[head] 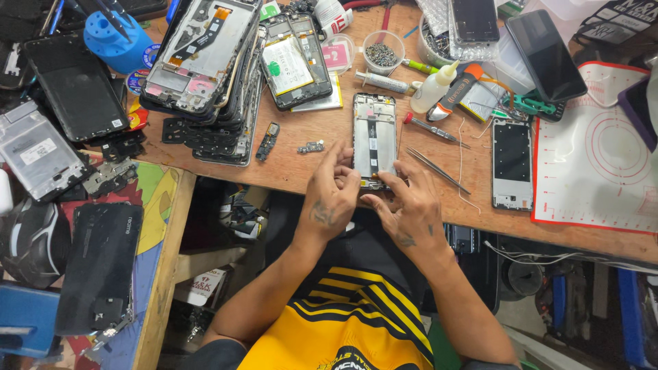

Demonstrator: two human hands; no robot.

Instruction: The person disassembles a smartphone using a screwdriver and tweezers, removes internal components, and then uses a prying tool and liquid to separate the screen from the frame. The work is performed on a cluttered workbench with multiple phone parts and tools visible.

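Left hand: fingers curled, fingertips pinching the lower left edge of the open phone frame. Right hand: fingers bent, tips pressed on the frame's bottom end, where a small yellowish part sits; whether it grips that part I cannot tell. The frame lies flat on the wooden bench, just ahead of both hands, its bottom end near the bench edge.

Judgement: work is at the frame's lower end. Best done with the left hand steadying the frame flat while the right applies light, even pressure; the bottom end sits close to the bench edge, so sliding it forward would reduce the risk of tipping.

Just right of the right hand: tweezers. Beyond them, a red-handled screwdriver. Just left of the left hand: a small loose board. Further left and ahead: a stack of phone frames. Far right: a second frame beside a white work mat.
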